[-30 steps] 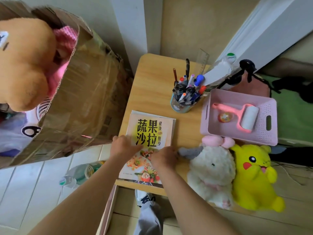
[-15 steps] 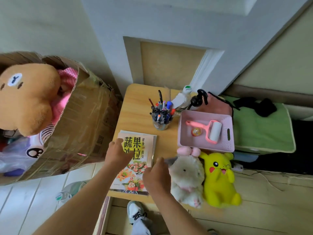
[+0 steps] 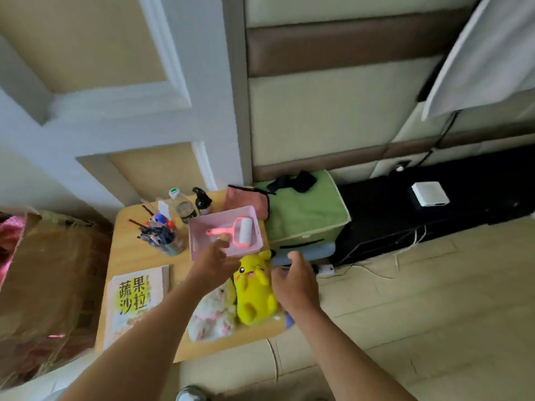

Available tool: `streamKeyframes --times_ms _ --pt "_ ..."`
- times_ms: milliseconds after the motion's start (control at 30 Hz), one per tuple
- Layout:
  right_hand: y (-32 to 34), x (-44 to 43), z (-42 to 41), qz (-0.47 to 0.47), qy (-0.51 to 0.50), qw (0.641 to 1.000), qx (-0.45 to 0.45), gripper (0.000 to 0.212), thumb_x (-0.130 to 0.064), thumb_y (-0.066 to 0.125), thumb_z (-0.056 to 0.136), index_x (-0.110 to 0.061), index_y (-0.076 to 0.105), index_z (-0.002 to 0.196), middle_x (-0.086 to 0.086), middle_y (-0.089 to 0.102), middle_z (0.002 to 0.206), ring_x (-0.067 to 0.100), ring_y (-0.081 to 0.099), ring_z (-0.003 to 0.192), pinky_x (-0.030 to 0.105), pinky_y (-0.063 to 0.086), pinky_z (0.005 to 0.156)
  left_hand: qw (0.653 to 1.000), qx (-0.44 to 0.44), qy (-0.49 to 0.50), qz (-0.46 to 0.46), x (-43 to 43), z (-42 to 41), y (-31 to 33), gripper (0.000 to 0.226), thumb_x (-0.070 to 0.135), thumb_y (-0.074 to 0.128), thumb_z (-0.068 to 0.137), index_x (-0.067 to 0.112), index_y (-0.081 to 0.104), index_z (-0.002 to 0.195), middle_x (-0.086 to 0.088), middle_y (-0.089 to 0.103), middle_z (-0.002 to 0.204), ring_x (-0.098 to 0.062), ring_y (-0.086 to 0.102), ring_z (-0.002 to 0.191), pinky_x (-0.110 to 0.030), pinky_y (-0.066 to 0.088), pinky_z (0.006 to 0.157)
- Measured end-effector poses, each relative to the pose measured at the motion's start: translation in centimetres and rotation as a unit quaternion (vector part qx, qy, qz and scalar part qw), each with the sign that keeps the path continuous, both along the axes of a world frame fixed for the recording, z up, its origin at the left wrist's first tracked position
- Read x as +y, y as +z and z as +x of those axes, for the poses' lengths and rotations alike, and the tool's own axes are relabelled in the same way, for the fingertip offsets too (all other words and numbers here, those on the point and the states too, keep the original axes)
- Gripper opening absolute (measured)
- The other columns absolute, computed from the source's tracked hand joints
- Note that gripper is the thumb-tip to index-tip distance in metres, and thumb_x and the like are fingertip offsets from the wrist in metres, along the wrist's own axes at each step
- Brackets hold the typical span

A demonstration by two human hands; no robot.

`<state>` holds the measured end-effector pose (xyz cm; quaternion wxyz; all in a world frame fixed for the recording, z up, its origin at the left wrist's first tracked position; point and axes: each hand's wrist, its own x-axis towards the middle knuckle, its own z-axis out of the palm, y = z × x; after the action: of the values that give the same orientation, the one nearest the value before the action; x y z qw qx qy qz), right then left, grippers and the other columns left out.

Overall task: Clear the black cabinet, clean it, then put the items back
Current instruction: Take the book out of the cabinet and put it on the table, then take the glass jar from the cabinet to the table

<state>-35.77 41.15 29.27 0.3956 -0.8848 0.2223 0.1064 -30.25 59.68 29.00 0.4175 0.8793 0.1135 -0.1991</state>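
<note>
I see a small light-wood table (image 3: 136, 257) against a cream-panelled wall, pale plank floor to its right, where the long black cabinet (image 3: 434, 209) stands low along the wall with a white box (image 3: 430, 197) on top. At the table's far right corner sits a smooth pink plastic basket (image 3: 199, 244) holding a pink lint roller (image 3: 241, 231); a cup of pens (image 3: 159, 235) stands left of it. A glossy book (image 3: 134, 296) printed 蔬果沙拉 lies at the near left edge. My left hand (image 3: 214, 263) and right hand (image 3: 295, 280) hover loose-fingered, gripping nothing, either side of a fuzzy yellow plush (image 3: 253, 287) beside a white plush (image 3: 212, 316)
</note>
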Motion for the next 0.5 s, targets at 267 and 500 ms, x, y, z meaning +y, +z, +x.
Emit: streamKeyframes --times_ms 267,500 --pt "9.3 -26.6 -7.6 -0.007 -0.185 0.981 -0.063 0.053 -0.031 0.054 0.096 -0.017 0.042 0.145 0.012 0.051 0.134 0.03 0.056 0.117 0.034 0.047 0.087 0.976 -0.079 -0.2 -0.036 -30.3 0.0 7.9 0.035 0.023 0.08 0.081 0.024 0.058 0.108 0.001 0.061 0.088 -0.025 0.063 0.084 -0.033 0.051 0.078" --pt "16.6 -42.3 -16.3 -0.031 -0.342 0.932 -0.115 0.045 -0.03 0.052 0.095 -0.02 0.045 0.138 0.01 0.053 0.126 0.025 0.058 0.103 0.032 0.048 0.083 0.919 -0.146 -0.36 -0.068 -51.4 -4.1 14.9 0.033 0.029 0.078 0.083 0.026 0.058 0.109 0.0 0.066 0.09 -0.021 0.065 0.089 -0.035 0.053 0.089"
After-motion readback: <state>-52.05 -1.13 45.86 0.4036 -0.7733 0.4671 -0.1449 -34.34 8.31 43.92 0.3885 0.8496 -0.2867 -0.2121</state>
